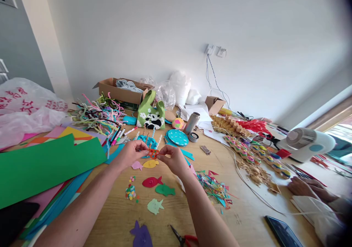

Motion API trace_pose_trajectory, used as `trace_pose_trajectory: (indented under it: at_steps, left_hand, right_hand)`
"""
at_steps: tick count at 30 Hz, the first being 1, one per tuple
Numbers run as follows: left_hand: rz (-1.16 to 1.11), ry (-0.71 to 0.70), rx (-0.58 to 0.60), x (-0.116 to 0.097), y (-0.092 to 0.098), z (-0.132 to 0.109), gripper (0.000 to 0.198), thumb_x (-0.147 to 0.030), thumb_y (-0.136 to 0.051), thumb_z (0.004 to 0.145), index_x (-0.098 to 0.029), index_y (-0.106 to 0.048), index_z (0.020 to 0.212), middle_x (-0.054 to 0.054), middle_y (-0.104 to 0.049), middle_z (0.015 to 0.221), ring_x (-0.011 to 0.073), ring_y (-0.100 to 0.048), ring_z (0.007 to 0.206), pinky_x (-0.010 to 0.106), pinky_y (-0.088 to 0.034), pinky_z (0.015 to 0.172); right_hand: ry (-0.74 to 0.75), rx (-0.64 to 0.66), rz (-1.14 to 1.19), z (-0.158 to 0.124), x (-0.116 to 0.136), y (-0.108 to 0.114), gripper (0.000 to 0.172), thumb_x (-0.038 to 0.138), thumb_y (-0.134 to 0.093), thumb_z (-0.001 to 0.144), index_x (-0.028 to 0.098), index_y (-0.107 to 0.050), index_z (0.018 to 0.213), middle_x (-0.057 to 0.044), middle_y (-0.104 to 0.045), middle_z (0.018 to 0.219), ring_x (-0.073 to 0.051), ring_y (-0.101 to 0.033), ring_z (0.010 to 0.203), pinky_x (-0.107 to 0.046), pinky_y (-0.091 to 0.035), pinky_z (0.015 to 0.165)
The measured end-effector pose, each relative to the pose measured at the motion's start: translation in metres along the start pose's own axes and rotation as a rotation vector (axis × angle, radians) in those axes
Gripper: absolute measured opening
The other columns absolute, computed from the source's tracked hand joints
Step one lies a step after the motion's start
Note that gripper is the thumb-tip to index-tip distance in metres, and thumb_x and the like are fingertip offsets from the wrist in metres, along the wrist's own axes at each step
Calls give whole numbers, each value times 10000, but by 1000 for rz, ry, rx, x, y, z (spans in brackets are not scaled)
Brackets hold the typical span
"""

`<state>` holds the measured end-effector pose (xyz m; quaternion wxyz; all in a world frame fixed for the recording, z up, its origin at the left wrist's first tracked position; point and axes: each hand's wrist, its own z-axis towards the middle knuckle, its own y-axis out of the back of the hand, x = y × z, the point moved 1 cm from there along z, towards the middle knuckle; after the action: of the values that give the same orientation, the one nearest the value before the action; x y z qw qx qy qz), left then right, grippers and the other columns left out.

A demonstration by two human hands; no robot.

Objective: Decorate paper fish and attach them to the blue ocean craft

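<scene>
Right of your right hand [173,160], paper scraps [213,186] obstruct; beyond, bare tabletop [243,208] offers passage up to a white cable [271,204].

White wall [132,34] with sockets [221,52], grey wall [23,48] at left, wooden table [115,217], bright window [342,125].

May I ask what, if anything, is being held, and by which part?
An orange dotted piece: the left grip holds its left end, the right grip its right end.

A small orange-red piece [153,153] dotted with coloured spots sits crosswise between the left hand [134,152] and the right hand [175,160], pinched at both ends; its outer edges are hidden from me.
</scene>
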<state>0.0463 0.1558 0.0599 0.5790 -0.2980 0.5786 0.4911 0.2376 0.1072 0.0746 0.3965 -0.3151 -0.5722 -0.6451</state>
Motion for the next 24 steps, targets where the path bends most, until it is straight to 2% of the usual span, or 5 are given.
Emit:
trace_pose_trajectory:
  at_steps: [6, 10, 18, 24]
  left_hand:
    - [86, -86, -26, 3, 4, 1, 160, -332, -697, 644, -187, -665, 704, 21, -694, 710, 182, -627, 705, 281, -485, 662]
    - [180, -161, -66, 1, 4, -1, 97, -290, -674, 679, -194, -687, 693, 20, -695, 714, 184, -626, 722, 279, -478, 684]
    - [195, -188, -93, 1, 6, -2, 92, -293, -673, 691, -204, -691, 705, 26, -709, 746, 192, -638, 755, 286, -503, 714]
    - [123, -213, -115, -1, 11, -2, 246, -244, -602, 701, -193, -667, 932, 55, -727, 951, 200, -657, 895, 308, -516, 829]
  right_hand:
    - [287, -200, -275, -7, 4, -6, 104, 195, -690, 812, 209, -605, 753, -17, -675, 808, -206, -571, 858, -317, -434, 768]
    - [474, -272, -409, -11, 3, -9, 151, 188, -729, 811, 211, -581, 814, -21, -660, 832, -212, -541, 873, -328, -439, 782]
    - [668, -311, -595, -10, 4, -13, 107, 194, -607, 912, 219, -594, 810, -34, -625, 778, -209, -523, 857, -349, -438, 794]
    - [831, -352, -717, -14, -5, -9, 180, 97, -509, 934, 238, -618, 907, -43, -673, 876, -223, -549, 966, -406, -429, 906]
